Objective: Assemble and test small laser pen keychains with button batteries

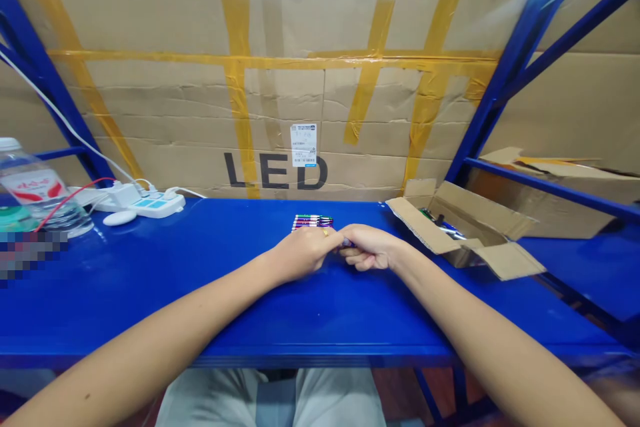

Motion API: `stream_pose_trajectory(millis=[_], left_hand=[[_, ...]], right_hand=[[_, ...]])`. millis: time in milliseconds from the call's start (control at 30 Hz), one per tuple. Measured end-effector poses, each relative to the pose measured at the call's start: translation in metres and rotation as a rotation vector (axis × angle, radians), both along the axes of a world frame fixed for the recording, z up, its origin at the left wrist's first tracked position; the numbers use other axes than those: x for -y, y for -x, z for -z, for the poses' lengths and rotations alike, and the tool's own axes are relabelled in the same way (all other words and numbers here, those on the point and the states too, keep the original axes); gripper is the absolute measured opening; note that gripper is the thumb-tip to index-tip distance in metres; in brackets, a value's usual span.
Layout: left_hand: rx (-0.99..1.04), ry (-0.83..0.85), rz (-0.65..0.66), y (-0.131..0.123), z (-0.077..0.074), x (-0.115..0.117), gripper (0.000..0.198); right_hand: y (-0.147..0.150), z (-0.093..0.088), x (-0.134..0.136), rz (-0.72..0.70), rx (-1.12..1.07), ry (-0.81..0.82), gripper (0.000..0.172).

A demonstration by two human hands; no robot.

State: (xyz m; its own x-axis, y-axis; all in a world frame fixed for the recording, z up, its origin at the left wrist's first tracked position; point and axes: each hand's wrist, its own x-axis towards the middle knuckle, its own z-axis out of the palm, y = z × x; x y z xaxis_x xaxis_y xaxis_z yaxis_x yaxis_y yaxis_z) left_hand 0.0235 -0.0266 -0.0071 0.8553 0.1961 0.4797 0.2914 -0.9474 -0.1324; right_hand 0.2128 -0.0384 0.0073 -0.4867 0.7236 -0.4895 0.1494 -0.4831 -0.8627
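Observation:
My left hand and my right hand meet over the middle of the blue tabletop, fingers closed and touching. A small shiny tip of a pen shows between them; my fingers cover most of it. Just behind my left hand, several metallic-coloured pens lie side by side in a row, their near part hidden by that hand. A ring is on a finger of my left hand.
An open cardboard box with pens and small parts inside stands at the right. A white power strip with cables and a plastic bottle are at the left. A large cardboard panel closes off the back.

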Motion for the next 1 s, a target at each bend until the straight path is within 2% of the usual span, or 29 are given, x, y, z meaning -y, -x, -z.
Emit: stream_pose_trajectory(millis=[133, 233, 500, 633, 767, 867, 1000], left_hand=[[0.149, 0.138, -0.068, -0.006, 0.005, 0.0, 0.027], [0.195, 0.181, -0.142, -0.013, 0.008, 0.005, 0.022], [0.231, 0.239, -0.275, -0.02, 0.004, 0.016, 0.016], [0.285, 0.358, -0.289, -0.019, 0.004, 0.015, 0.008], [0.386, 0.495, -0.233, -0.017, 0.001, 0.013, 0.011], [0.384, 0.542, -0.204, -0.015, -0.003, 0.013, 0.012], [0.345, 0.549, -0.179, -0.013, -0.004, 0.012, 0.014]], right_hand=[[0.007, 0.0, 0.002, 0.188, -0.045, -0.121, 0.023], [0.013, 0.0, 0.005, 0.289, -0.074, -0.212, 0.022], [0.028, 0.002, 0.011, 0.461, -0.065, -0.352, 0.027], [0.029, 0.007, 0.008, 0.492, -0.026, -0.416, 0.027], [0.027, 0.011, 0.005, 0.515, 0.052, -0.459, 0.019], [0.026, 0.012, 0.005, 0.511, 0.093, -0.47, 0.014], [0.025, 0.01, 0.007, 0.474, 0.124, -0.453, 0.015]])
